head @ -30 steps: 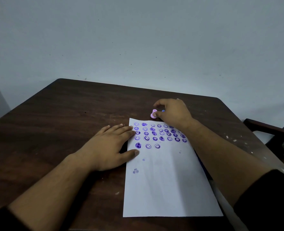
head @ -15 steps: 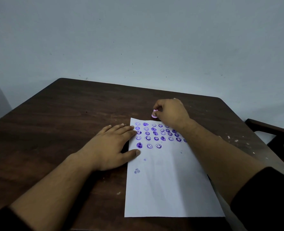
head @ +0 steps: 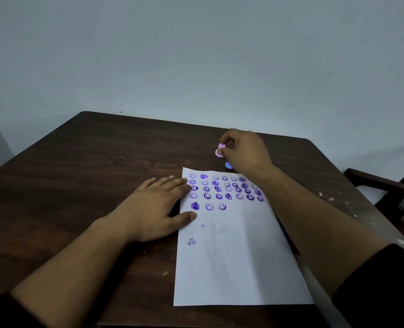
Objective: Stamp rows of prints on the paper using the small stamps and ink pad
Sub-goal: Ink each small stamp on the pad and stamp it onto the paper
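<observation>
- The left hand (head: 153, 207) lies palm down just left of the frame's centre, fingers straight, close together and pointing right, thumb spread out below them.
- Its fingertips and thumb tip rest on the left edge of the paper (head: 239, 256).
- The left forearm runs bare from the lower left corner up to the wrist, a dark sleeve at the frame's edge.
- The right hand (head: 246, 153) is raised in the upper middle of the frame, knuckles up, fingers curled, pinching a small pink stamp (head: 220, 150) between thumb and fingertips.
- The right forearm stretches from the lower right corner, a dark sleeve at its near end.
</observation>
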Action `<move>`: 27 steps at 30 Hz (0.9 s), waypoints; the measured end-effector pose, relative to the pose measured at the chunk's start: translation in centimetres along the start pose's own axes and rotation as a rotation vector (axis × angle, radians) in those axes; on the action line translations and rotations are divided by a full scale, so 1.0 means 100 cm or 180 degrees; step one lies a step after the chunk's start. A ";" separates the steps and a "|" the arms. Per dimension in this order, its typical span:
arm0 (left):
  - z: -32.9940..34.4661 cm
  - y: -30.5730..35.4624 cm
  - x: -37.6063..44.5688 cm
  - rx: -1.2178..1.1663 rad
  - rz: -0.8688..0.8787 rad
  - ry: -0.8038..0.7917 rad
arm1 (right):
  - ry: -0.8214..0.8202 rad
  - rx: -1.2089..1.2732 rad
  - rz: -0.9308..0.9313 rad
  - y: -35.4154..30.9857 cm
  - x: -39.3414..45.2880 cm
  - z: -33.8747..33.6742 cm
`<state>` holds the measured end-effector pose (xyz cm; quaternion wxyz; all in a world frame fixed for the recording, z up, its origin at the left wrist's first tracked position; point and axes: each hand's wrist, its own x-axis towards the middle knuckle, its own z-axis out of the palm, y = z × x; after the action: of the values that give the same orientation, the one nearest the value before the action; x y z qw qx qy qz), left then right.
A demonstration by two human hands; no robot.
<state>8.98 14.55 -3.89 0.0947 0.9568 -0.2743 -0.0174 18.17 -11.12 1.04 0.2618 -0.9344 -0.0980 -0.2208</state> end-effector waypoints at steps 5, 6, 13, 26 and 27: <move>-0.001 0.001 -0.002 -0.0166 -0.0021 0.0087 | 0.0164 0.0943 0.0428 -0.010 -0.017 -0.041; -0.001 0.001 -0.003 -0.0199 -0.0028 0.0110 | 0.0172 0.1135 0.0493 -0.010 -0.024 -0.049; -0.008 0.013 -0.004 -0.0060 0.0149 0.0385 | 0.0439 0.1120 0.0477 0.010 -0.083 -0.094; -0.012 0.112 0.005 0.0158 0.1138 0.0386 | 0.0509 0.0508 0.0718 0.047 -0.191 -0.115; -0.009 0.120 0.006 0.0189 0.1202 0.0320 | 0.0474 0.0462 0.0726 0.049 -0.198 -0.114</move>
<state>3.30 4.40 -0.66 0.0816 0.8904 -0.4442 0.0566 -1.97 -22.61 -1.59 0.3586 -0.8992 0.0128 -0.2506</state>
